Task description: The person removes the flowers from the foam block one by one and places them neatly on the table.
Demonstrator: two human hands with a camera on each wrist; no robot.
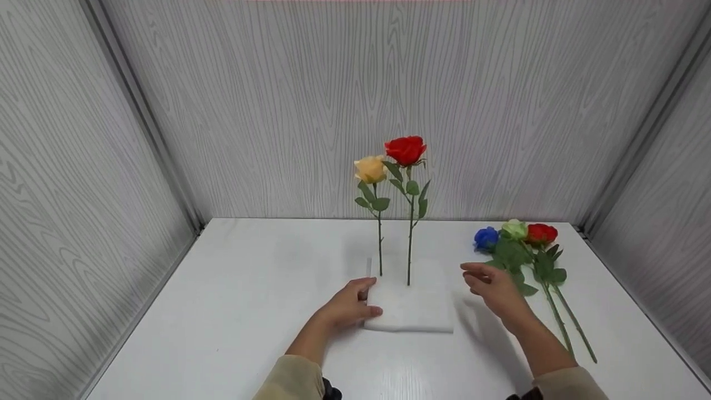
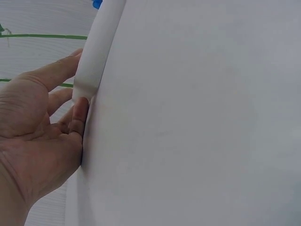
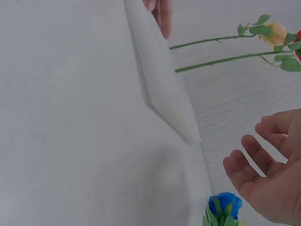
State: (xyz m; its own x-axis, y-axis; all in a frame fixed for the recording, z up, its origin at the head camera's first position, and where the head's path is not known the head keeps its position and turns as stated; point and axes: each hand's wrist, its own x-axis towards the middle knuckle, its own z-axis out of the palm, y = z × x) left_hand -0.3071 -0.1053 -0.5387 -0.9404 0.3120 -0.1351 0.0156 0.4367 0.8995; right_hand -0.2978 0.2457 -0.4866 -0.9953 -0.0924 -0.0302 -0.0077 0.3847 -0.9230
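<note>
My left hand [image 1: 347, 303] holds a white block [image 1: 414, 311] by its left edge, the thumb on its top. Two artificial roses stand upright in the block: a yellow rose [image 1: 371, 169] and, to its right, a taller red rose [image 1: 406, 150]. In the left wrist view, the fingers [image 2: 81, 113] touch the block's end. My right hand [image 1: 497, 291] hovers right of the block with loosely bent fingers and nothing in them. A blue rose [image 1: 486, 239], a pale green rose [image 1: 515, 229] and another red rose [image 1: 541, 234] lie beyond it.
The white table [image 1: 266, 278] is bounded by a grey wood-grain back wall [image 1: 278, 111] and side walls. Long green stems [image 1: 575, 322] of the lying roses stretch toward the table's front right.
</note>
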